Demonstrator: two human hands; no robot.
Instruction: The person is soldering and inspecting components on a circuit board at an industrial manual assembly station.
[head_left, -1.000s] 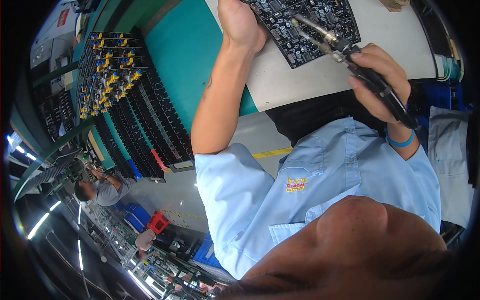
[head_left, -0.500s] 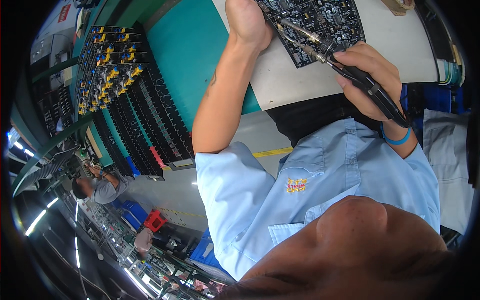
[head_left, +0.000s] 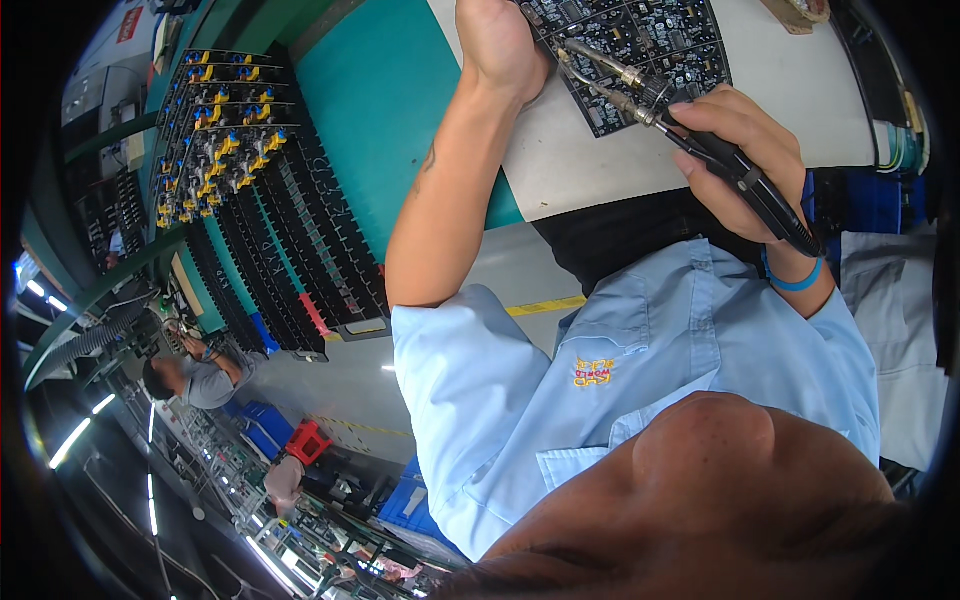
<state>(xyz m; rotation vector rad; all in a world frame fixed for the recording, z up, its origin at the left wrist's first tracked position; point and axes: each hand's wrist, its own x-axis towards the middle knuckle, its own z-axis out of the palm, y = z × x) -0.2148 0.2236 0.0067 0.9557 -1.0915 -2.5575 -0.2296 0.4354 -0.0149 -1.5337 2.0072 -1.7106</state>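
Note:
A black circuit board (head_left: 690, 40) crowded with small components lies at the top of the view on a white work sheet (head_left: 810, 100). My right hand (head_left: 755, 125) is closed round the black handle of a soldering iron (head_left: 742, 180), which has two slim metal prongs. Its prongs point up and left over the board; whether they touch it I cannot tell. My left hand (head_left: 503, 50) is at the board's left edge. The top of the frame cuts off its fingers, so its grip is hidden.
Left of my arm, a green mat (head_left: 350, 110) borders black slotted racks (head_left: 285, 245) and stacked boards with yellow and blue parts (head_left: 225, 140). A brown object (head_left: 797, 12) sits at the top right. Further off are a co-worker (head_left: 208, 380) and a red stool (head_left: 307, 441).
Both my hands and the soldering iron stay almost where they were. In the background, the co-worker's arm has shifted slightly.

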